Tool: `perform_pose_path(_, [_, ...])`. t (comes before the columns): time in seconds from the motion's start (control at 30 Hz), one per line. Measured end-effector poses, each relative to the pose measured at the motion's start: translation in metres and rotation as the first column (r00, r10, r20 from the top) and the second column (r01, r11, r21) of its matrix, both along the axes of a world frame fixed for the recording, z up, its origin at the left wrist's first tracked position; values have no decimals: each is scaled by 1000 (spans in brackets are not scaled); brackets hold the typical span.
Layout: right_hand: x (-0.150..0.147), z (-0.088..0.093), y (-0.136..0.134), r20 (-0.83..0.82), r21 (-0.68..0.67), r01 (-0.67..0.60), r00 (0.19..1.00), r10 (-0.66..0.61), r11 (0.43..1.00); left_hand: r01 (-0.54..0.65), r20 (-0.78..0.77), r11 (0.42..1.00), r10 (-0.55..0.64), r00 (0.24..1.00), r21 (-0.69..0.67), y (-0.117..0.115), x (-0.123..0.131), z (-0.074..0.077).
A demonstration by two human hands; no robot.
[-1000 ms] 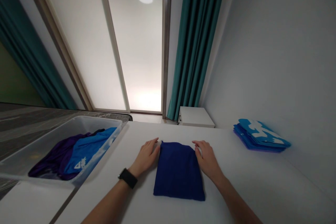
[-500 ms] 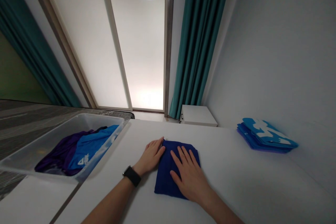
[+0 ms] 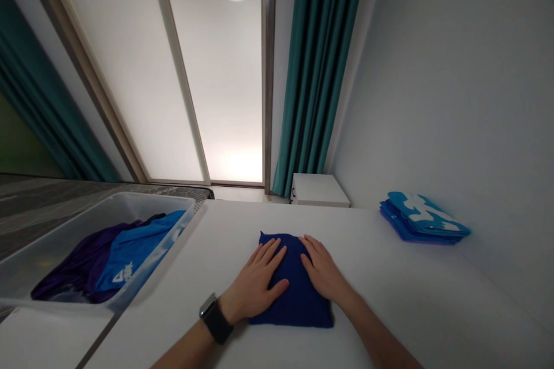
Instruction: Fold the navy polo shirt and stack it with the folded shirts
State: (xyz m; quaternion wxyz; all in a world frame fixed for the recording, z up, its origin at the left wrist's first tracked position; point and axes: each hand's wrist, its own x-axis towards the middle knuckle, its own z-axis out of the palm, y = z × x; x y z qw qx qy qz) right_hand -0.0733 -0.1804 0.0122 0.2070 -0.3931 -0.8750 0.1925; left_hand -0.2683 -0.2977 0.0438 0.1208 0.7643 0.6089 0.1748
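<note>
A dark blue folded garment point(image 3: 298, 300) lies flat on the white table point(image 3: 182, 323) in front of me. My left hand point(image 3: 257, 282) rests on its left part, fingers stretched out over the cloth, with a black watch on the wrist. On the right upper edge lies my right hand point(image 3: 322, 268), palm down with its fingers extended. Neither hand grips the fabric. The garment's exact kind cannot be made out.
To the left stands a clear plastic bin point(image 3: 151, 199) holding a purple garment point(image 3: 78, 259) and a bright blue garment point(image 3: 134, 248). A stack of folded blue clothes point(image 3: 424, 219) sits at the right by the wall. Beyond the table is a white cabinet point(image 3: 320, 190).
My left hand has moved from the garment's left edge onto its top. My right hand has shifted from the middle toward the right edge. The view has turned slightly.
</note>
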Motion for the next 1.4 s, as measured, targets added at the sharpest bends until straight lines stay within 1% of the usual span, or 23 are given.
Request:
perform_pose_path(0.13, [-1,-3,1,-16,9,-26,1000,26,1000,-5,33,999,6,999,-40,1,-2,-2])
perform_pose_path(0.27, [-2,-1,2,-66,-13,-44,997,43,999,15,145,998,-7,989,-54,5,-7,-5])
perform_pose_path(0.33, [0,0,5,-98,-10,-42,994,41,999,-38,207,998,46,977,-44,8,-12,-8])
perform_pose_path(0.43, [9,4,14,-127,64,6,992,2,998,-183,274,983,178,945,-8,13,-23,-8])
perform_pose_path(0.5, [16,7,20,-148,109,21,989,-5,994,-243,290,970,228,930,19,15,-31,-7])
perform_pose_path(0.57, [20,9,24,-168,126,9,986,12,992,-263,281,964,239,930,50,16,-36,-5])
perform_pose_path(0.67, [20,7,24,-151,111,-19,988,36,994,-255,237,964,231,944,72,14,-35,-4])
perform_pose_path(0.77, [14,1,19,-73,72,-24,997,29,997,-251,181,967,242,953,29,13,-28,-7])
perform_pose_path(0.83, [11,-2,18,-13,52,-6,1000,6,999,-276,162,961,270,949,14,15,-26,-10])
perform_pose_path(0.93, [8,-2,21,52,50,26,998,-28,998,-330,162,944,323,932,13,21,-29,-13])
perform_pose_path(1.0, [6,0,25,81,53,32,996,-37,998,-341,167,940,335,927,8,26,-34,-14])
perform_pose_path(1.13, [2,1,28,101,50,27,994,-32,998,-312,175,950,305,936,15,36,-41,-13])
perform_pose_path(1.27, [-1,1,28,111,49,44,993,-49,998,-282,150,959,280,948,-7,44,-44,-8])
perform_pose_path(1.33, [-1,4,27,138,32,58,989,-62,998,-271,139,962,271,953,-21,46,-44,-6])
perform_pose_path(1.4, [0,11,27,178,-12,50,983,-47,999,-234,104,971,237,966,-38,48,-45,-4])
